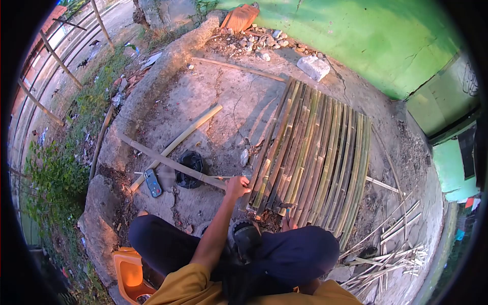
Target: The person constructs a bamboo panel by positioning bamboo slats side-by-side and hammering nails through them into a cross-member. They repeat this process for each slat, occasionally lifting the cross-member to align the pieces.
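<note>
Several split bamboo slats lie side by side on the ground, forming a panel in front of my crossed legs. My left hand is closed at the panel's left edge, its fingertips beside the outermost slat; what it pinches is hidden. A loose bamboo strip runs from the far left to my left wrist. Low by the near ends of the slats, my right hand grips a hammer with a bluish handle and a dark head. My knee partly covers that hand.
A black plastic bag and a phone lie left, near a bamboo pole. Thin bamboo sticks are scattered at right. An orange container stands beside my left leg. A white block sits near the green wall.
</note>
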### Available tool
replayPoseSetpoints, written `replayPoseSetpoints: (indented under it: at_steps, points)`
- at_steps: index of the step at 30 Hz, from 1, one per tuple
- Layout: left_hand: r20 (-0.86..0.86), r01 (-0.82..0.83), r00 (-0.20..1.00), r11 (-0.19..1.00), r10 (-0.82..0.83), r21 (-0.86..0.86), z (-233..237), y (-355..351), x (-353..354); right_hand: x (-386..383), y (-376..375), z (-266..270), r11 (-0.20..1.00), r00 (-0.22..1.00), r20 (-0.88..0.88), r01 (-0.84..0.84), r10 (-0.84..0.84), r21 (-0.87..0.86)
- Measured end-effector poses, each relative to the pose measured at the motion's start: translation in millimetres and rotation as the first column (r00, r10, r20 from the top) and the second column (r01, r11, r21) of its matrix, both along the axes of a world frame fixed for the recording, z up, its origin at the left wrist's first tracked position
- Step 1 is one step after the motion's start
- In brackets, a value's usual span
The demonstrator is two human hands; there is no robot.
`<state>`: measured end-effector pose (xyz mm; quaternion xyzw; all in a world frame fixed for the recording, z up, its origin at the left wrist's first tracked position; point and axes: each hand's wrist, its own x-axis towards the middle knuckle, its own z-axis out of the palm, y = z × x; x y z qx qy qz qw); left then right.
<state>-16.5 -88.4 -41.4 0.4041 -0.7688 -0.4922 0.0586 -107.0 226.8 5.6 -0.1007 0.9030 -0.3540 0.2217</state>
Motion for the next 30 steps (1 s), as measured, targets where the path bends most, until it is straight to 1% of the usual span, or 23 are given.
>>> replayPoseSetpoints:
  at_steps: [2, 4, 8, 10, 13, 15, 16, 17, 19, 20, 23, 24, 26, 28, 30]
  points:
    - [0.025, 0.023, 0.999, 1.0, -0.024, 0.021, 0.7, 0.3, 6.2, 1.8, 2.6, -8.9, 0.999, 1.0, 0.011, 0.009, -0.009, 0.034]
    - [0.008, 0.016, 1.0, 1.0, -0.016, -0.012, -1.7, -0.2, 5.1, -1.5, 4.5, -16.6, 0.999, 1.0, -0.022, 0.005, -0.006, -0.041]
    - [0.026, 0.028, 0.999, 1.0, -0.029, 0.012, 9.1, -1.3, 5.4, -1.8, 5.4, -15.4, 1.0, 0.999, 0.037, 0.018, -0.017, -0.014]
    - [0.029, 0.051, 0.998, 0.998, -0.052, 0.028, 11.1, -3.2, 6.1, -1.7, 6.2, -17.8, 0.998, 1.0, 0.025, 0.02, -0.018, -0.053]
    - [0.015, 0.058, 0.998, 0.998, -0.058, 0.007, 2.0, -2.6, 6.0, -3.1, 8.6, -24.3, 0.999, 1.0, 0.016, 0.013, -0.012, -0.029]
    - [0.007, 0.056, 0.998, 0.998, -0.056, 0.024, -2.9, -1.4, 3.8, -5.6, 13.0, -28.2, 0.999, 1.0, 0.025, 0.01, -0.009, -0.033]
    - [0.0, 0.061, 0.998, 0.997, -0.061, 0.037, -4.7, -4.7, 7.3, -4.9, 10.4, -33.0, 0.999, 0.999, 0.037, 0.013, -0.012, -0.041]
    - [0.006, 0.032, 0.999, 0.999, -0.032, 0.033, -2.3, -5.8, 9.5, -3.4, 9.0, -34.0, 0.999, 0.999, 0.043, -0.016, 0.017, -0.046]
    - [0.069, 0.093, 0.993, 0.996, -0.094, 0.019, 4.9, -6.0, 7.0, -3.4, 8.4, -27.1, 0.998, 0.996, 0.073, 0.049, -0.047, -0.028]
    - [0.076, 0.102, 0.992, 0.995, -0.101, -0.003, -0.2, -6.4, 6.0, -3.3, 7.5, -20.7, 0.994, 0.984, 0.168, 0.08, -0.066, -0.08]
    - [0.078, 0.09, 0.993, 0.995, -0.086, -0.052, -12.2, -2.6, 3.6, 0.5, 1.0, -6.9, 0.996, 0.988, 0.139, 0.079, -0.072, -0.045]
    - [0.092, 0.092, 0.992, 0.995, -0.087, -0.047, -8.2, -1.8, 3.4, 3.0, 6.8, -14.9, 0.995, 0.989, 0.128, 0.085, -0.077, -0.055]
    - [0.076, 0.143, 0.988, 0.979, -0.133, -0.144, -2.1, -4.8, 0.7, -7.0, 6.1, -26.6, 0.997, 0.995, 0.101, 0.018, -0.026, 0.078]
    - [0.074, 0.168, 0.984, 0.98, -0.161, -0.106, -10.0, -7.7, -3.4, -8.8, 2.5, -27.0, 0.997, 0.998, 0.066, 0.001, -0.006, 0.074]
    - [0.068, 0.199, 0.979, 0.974, -0.193, -0.108, -13.1, -7.6, -3.0, -8.0, -6.8, -25.4, 0.998, 0.998, 0.06, -0.017, 0.013, 0.06]
